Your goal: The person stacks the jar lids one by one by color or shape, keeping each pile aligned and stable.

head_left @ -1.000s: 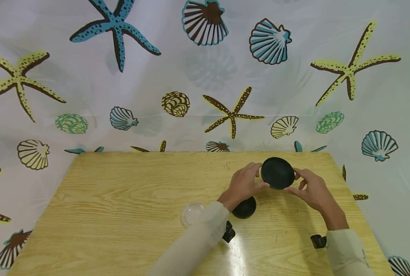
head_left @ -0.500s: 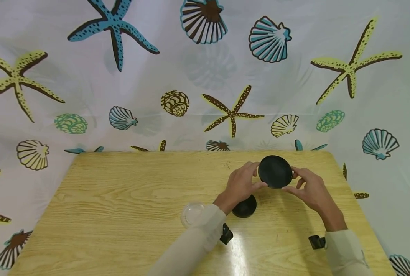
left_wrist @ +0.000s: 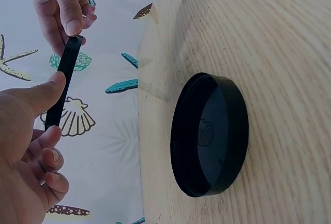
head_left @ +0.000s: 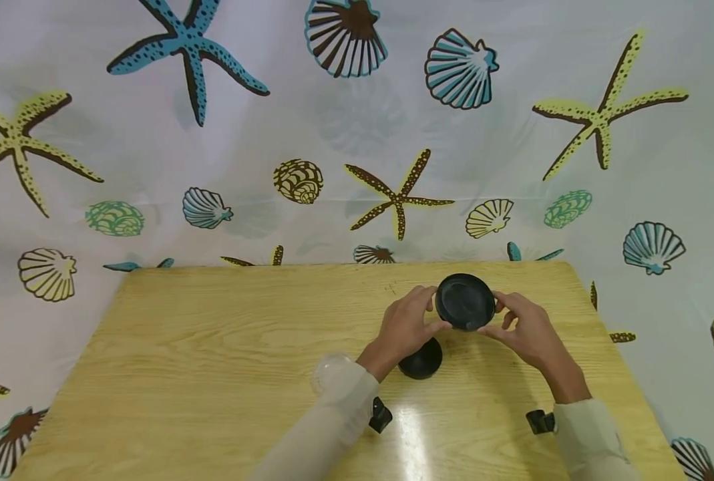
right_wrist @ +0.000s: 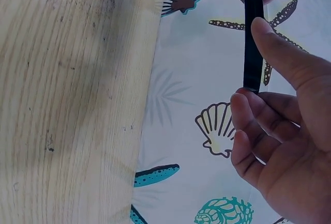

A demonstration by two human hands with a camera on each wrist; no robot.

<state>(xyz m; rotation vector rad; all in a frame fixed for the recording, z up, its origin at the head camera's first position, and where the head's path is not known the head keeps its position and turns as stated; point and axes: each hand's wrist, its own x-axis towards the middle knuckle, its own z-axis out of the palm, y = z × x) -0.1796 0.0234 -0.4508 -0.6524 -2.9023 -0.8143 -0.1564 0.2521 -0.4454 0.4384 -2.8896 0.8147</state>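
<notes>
Above the right part of the table, a black round lid (head_left: 465,302) is held up between both hands, tilted so its face shows in the head view. My left hand (head_left: 400,329) pinches its left edge with thumb and fingers. At the opposite edge, my right hand (head_left: 526,334) pinches it the same way. Both wrist views see this lid edge-on as a thin dark band. A second black round lid (left_wrist: 235,136) lies on the table with its hollow side up, below my left hand and partly covered by it in the head view.
A clear round plastic piece (head_left: 326,367) lies left of the second lid, partly behind my left sleeve. The wooden table (head_left: 212,334) ends at a hanging cloth (head_left: 242,133) printed with shells and starfish. Black wrist mounts (head_left: 381,415) sit on both forearms.
Both hands have shifted slightly left with the lid. Its face has changed its tilt, and an inner ring now shows. The second lid stays on the table.
</notes>
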